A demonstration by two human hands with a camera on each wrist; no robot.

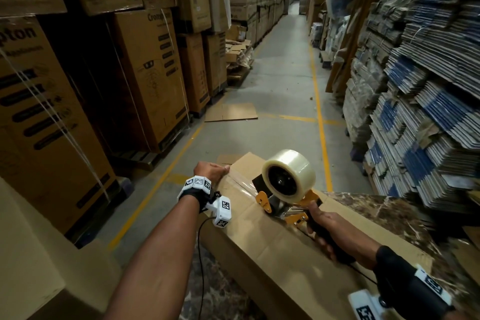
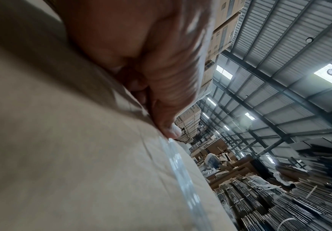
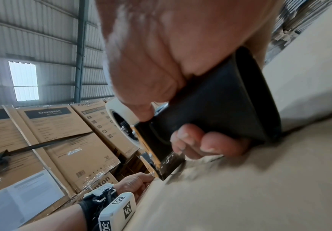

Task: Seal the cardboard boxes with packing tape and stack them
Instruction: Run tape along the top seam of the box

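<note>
Right hand (image 1: 327,226) grips a tape gun (image 1: 285,189) on a box (image 1: 272,249); ahead, left hand (image 1: 211,169) curls over the box's far edge.

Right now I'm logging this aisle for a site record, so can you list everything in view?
Cardboard box: one, brown, under both hands.
Clear tape strip: one, along the box's top seam.
Tape dispenser: one, orange and black with a clear roll, on the box.
Printed cartons: many, brown, stacked on the left.
Flattened cardboard bundles: many, blue and grey, piled on the right.
Loose cardboard sheet: one, brown, on the floor.
Floor lines: yellow.
Left hand: at the box's far edge.
Right hand: grips the dispenser handle.
</note>
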